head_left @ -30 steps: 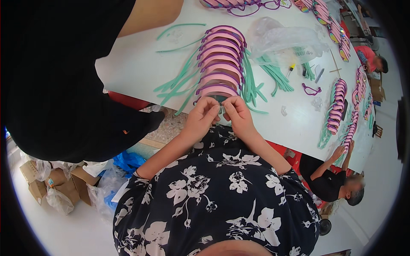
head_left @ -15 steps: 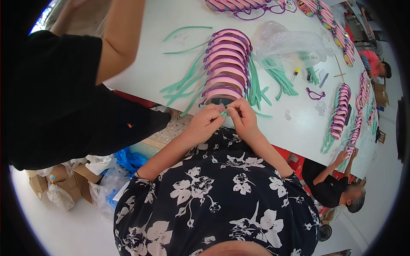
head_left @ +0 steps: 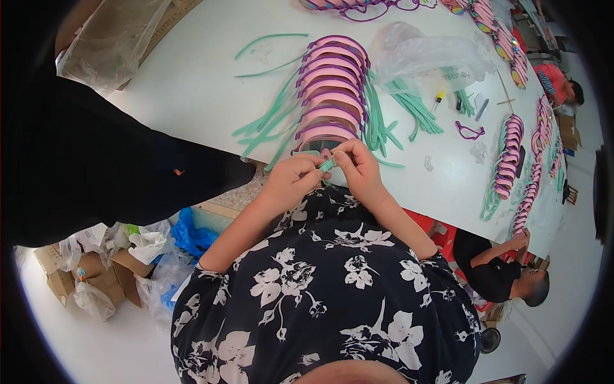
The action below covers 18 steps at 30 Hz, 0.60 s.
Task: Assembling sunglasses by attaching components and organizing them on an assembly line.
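Just off the table's near edge, my left hand (head_left: 293, 182) pinches a short green strap (head_left: 327, 165) between thumb and fingers. My right hand (head_left: 360, 169) is closed on the same small piece, its thumb and fingertips meeting beside a pink tab. What exactly lies under the fingertips is partly hidden. Right beyond both hands runs a nested row of pink-and-purple goggles (head_left: 330, 99), the nearest with a clear dark-looking lens. Green straps (head_left: 272, 121) fan out from the row's left side, and more hang down on the right.
Across the white table (head_left: 441, 185) lie a clear plastic bag (head_left: 425, 57), a bundle of green straps (head_left: 416, 112), a purple frame (head_left: 470, 130) and another goggle row (head_left: 508, 157). A person in black (head_left: 128, 166) stands close at left; another person (head_left: 499, 272) works at right.
The green strap piece now shows more plainly between my hands, which have shifted slightly left. The person at left has drawn their arm away from above the table.
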### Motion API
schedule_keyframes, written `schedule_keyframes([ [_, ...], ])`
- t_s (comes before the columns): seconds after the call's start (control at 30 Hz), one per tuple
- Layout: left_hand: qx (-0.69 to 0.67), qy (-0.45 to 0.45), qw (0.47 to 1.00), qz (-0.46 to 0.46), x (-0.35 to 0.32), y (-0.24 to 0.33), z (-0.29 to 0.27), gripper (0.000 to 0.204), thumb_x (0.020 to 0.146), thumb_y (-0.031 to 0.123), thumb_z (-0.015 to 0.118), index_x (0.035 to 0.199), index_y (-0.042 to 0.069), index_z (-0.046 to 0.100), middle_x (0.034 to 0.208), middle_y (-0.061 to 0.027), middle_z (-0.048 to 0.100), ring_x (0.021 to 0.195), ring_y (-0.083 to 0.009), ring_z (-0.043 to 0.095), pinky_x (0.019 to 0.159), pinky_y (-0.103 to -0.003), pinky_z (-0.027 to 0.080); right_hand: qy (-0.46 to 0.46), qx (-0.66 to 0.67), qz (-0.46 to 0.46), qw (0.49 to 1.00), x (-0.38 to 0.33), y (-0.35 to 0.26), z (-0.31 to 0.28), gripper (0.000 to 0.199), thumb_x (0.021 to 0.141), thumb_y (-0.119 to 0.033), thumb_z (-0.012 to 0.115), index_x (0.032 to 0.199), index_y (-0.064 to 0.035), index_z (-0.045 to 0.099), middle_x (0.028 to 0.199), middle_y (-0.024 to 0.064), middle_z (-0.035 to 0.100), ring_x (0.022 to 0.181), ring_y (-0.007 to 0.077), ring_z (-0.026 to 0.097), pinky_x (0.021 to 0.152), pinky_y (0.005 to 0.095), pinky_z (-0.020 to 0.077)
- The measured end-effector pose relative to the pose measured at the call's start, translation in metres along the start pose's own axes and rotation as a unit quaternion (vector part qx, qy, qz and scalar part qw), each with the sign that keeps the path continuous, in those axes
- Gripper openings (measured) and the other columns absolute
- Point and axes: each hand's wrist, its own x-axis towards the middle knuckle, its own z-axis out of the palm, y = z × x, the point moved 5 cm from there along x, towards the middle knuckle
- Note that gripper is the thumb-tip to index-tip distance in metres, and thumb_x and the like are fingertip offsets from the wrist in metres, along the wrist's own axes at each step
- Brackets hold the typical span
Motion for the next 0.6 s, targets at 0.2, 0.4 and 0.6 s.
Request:
schedule_keyframes([
  [0.2,-0.105,0.028,0.991,-0.078,0.003,-0.005,-0.003,0.021,0.091,0.004,0.053,0.072,-0.004,0.058,0.116,-0.0192,0.06,0.09,-0.0221,0.069,0.07,-0.026,0.054,0.013,0.033,0.03,0.999,-0.002,-0.001,0.0,0.01,0.095,-0.012,0.056,0.096,-0.0026,0.056,0.085,0.0001,0.057,0.077,0.0057,0.051,0.069,0.0223,0.0427],
  [0.4,-0.169,0.035,0.982,-0.074,0.005,-0.009,-0.001,0.023,0.092,0.004,0.053,0.07,-0.002,0.056,0.115,-0.0195,0.061,0.095,-0.0255,0.068,0.073,-0.028,0.055,0.019,0.038,0.047,0.998,-0.002,0.002,-0.001,0.009,0.095,-0.012,0.056,0.095,-0.0026,0.056,0.086,0.0004,0.057,0.078,0.0059,0.052,0.071,0.0225,0.0428],
  [0.6,-0.191,0.034,0.978,-0.075,0.009,-0.013,0.001,0.024,0.091,0.003,0.053,0.068,-0.002,0.054,0.117,-0.0207,0.061,0.098,-0.0254,0.067,0.075,-0.029,0.055,0.022,0.049,0.067,0.996,-0.001,0.004,-0.003,0.01,0.095,-0.012,0.056,0.096,-0.0024,0.057,0.087,0.0012,0.058,0.079,0.0066,0.052,0.072,0.0228,0.0432],
])
